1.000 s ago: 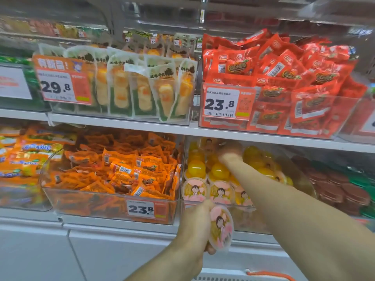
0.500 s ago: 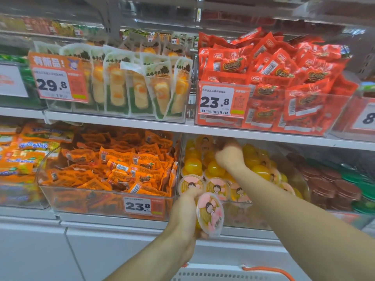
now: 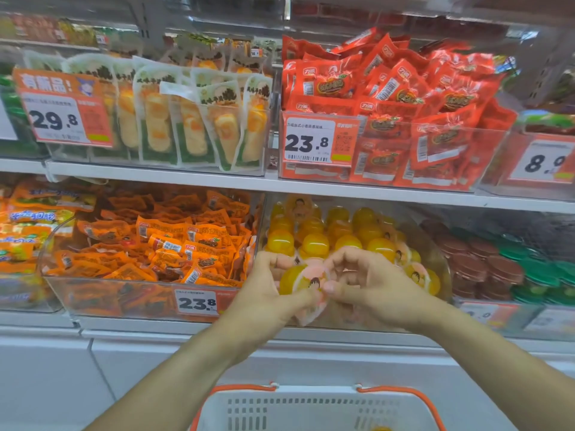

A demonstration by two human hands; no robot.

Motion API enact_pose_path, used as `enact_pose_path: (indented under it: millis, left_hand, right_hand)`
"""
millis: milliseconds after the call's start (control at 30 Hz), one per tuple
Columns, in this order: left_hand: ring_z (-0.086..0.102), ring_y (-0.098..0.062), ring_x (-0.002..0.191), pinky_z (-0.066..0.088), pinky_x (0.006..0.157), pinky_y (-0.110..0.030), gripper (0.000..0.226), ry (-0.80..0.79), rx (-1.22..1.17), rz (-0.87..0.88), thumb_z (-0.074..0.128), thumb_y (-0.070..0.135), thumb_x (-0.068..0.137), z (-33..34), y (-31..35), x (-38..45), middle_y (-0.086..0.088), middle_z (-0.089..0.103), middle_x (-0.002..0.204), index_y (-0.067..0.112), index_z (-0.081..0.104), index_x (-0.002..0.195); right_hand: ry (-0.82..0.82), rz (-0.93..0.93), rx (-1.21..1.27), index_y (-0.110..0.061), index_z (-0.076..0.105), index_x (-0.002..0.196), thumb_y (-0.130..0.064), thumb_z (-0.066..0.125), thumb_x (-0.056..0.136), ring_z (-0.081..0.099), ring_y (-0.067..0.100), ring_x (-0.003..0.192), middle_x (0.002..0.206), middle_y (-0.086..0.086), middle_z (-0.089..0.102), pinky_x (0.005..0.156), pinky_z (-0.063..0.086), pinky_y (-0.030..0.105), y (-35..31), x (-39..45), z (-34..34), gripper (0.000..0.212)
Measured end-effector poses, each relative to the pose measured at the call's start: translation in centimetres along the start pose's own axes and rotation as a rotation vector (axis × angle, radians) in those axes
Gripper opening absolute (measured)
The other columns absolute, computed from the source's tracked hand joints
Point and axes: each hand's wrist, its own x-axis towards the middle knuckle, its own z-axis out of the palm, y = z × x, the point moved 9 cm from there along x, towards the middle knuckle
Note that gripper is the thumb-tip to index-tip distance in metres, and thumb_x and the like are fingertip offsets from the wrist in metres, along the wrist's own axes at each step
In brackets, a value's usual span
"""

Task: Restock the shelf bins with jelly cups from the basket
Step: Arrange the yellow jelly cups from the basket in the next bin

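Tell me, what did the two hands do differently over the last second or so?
The right hand drew back out of the jelly cup bin and came to the front, meeting the left hand. Both now pinch the jelly cup that the left hand alone held before, raised up to the bin's front edge. The white basket shows more fully below. Shelves, snack packets and price tags look the same.
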Motion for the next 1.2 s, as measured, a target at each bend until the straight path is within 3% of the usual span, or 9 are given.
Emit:
enact_pose_path:
  millis: [100, 200, 333, 500, 600, 667, 733, 967, 1200]
  left_hand:
    - [0.069, -0.019, 0.103, 0.061, 0.080, -0.040, 0.053, 0.020, 0.006, 0.096, 0.087, 0.044, 0.070, -0.4, 0.8, -0.3, 0.002, 0.072, 0.111, 0.027, 0.057, 0.110]
    - [0.072, -0.016, 0.096, 0.059, 0.075, -0.027, 0.042, 0.061, -0.009, 0.150, 0.069, 0.043, 0.078, -0.3, 1.6, -0.7, -0.001, 0.075, 0.104, 0.021, 0.057, 0.112]
    - [0.074, -0.017, 0.088, 0.062, 0.073, -0.035, 0.031, 0.090, -0.045, 0.081, 0.056, 0.033, 0.098, 0.3, 1.4, -0.3, -0.004, 0.068, 0.114, 0.021, 0.048, 0.125]
    - [0.068, -0.019, 0.095, 0.057, 0.079, -0.037, 0.022, 0.071, 0.175, 0.112, 0.059, 0.019, 0.097, 0.6, 0.8, 0.2, -0.001, 0.060, 0.109, 0.027, 0.051, 0.115]
    - [0.065, -0.016, 0.097, 0.055, 0.085, -0.035, 0.016, -0.007, 0.216, 0.133, 0.060, 0.023, 0.097, 1.8, 0.5, -0.1, 0.003, 0.058, 0.107, 0.031, 0.053, 0.110]
    - [0.062, -0.011, 0.093, 0.053, 0.086, -0.033, 0.015, -0.037, 0.237, 0.156, 0.058, 0.026, 0.098, 2.3, 0.5, -0.3, 0.007, 0.057, 0.105, 0.032, 0.053, 0.111]
    - [0.059, -0.005, 0.086, 0.052, 0.084, -0.029, 0.014, -0.053, 0.255, 0.167, 0.058, 0.028, 0.098, 2.6, 0.3, -0.4, 0.010, 0.058, 0.102, 0.033, 0.054, 0.110]
    - [0.053, 0.006, 0.075, 0.045, 0.078, -0.021, 0.010, -0.102, 0.277, 0.171, 0.057, 0.029, 0.098, 3.3, -0.3, -0.3, 0.011, 0.058, 0.097, 0.033, 0.054, 0.107]
    - [0.052, 0.010, 0.079, 0.042, 0.074, -0.008, 0.009, -0.136, 0.312, 0.168, 0.055, 0.031, 0.099, 4.2, -0.5, -0.1, 0.011, 0.058, 0.098, 0.034, 0.054, 0.107]
  right_hand:
    - [-0.008, 0.098, 0.121, 0.002, 0.062, 0.103, -0.013, 0.075, 0.082, 0.064, 0.022, 0.070, 0.084, 0.012, 0.068, 0.057, 0.054, 0.027, 0.9, -0.4, -0.2, 0.029]
    - [0.059, 0.121, 0.227, 0.005, 0.063, 0.101, -0.017, 0.073, 0.081, 0.065, 0.028, 0.069, 0.084, 0.020, 0.071, 0.059, 0.056, 0.032, 1.2, -0.2, -0.2, 0.032]
    - [0.373, 0.008, 0.082, -0.003, 0.066, 0.092, -0.002, 0.069, 0.089, 0.067, 0.014, 0.058, 0.081, 0.019, 0.069, 0.052, 0.056, 0.023, 0.2, 0.4, -2.8, 0.004]
    - [0.761, 0.117, 0.023, -0.010, 0.067, 0.096, -0.009, 0.065, 0.095, 0.064, 0.005, 0.049, 0.092, 0.010, 0.071, 0.049, 0.051, 0.019, 3.8, 4.3, -8.8, 0.003]
    - [0.861, 0.261, -0.108, -0.007, 0.069, 0.108, -0.006, 0.061, 0.094, 0.071, 0.019, 0.080, 0.105, 0.013, 0.073, 0.076, 0.056, 0.028, 6.2, 7.6, -11.9, 0.016]
    - [0.836, 0.300, -0.191, -0.010, 0.069, 0.114, -0.010, 0.057, 0.095, 0.065, 0.030, 0.110, 0.117, 0.012, 0.069, 0.092, 0.051, 0.030, 6.8, 9.6, -12.9, 0.023]
    - [0.783, 0.358, -0.269, -0.009, 0.066, 0.123, -0.019, 0.053, 0.099, 0.059, 0.029, 0.119, 0.124, 0.011, 0.065, 0.090, 0.046, 0.028, 6.9, 10.8, -13.1, 0.029]
    - [0.730, 0.353, -0.731, -0.016, 0.061, 0.125, -0.021, 0.048, 0.099, 0.058, 0.029, 0.123, 0.131, 0.010, 0.062, 0.097, 0.046, 0.032, 5.7, 13.6, -12.0, 0.030]
    - [0.724, 0.314, -0.765, -0.014, 0.069, 0.116, -0.011, 0.057, 0.093, 0.061, 0.029, 0.120, 0.128, 0.010, 0.066, 0.102, 0.049, 0.035, 5.5, 13.1, -11.6, 0.026]
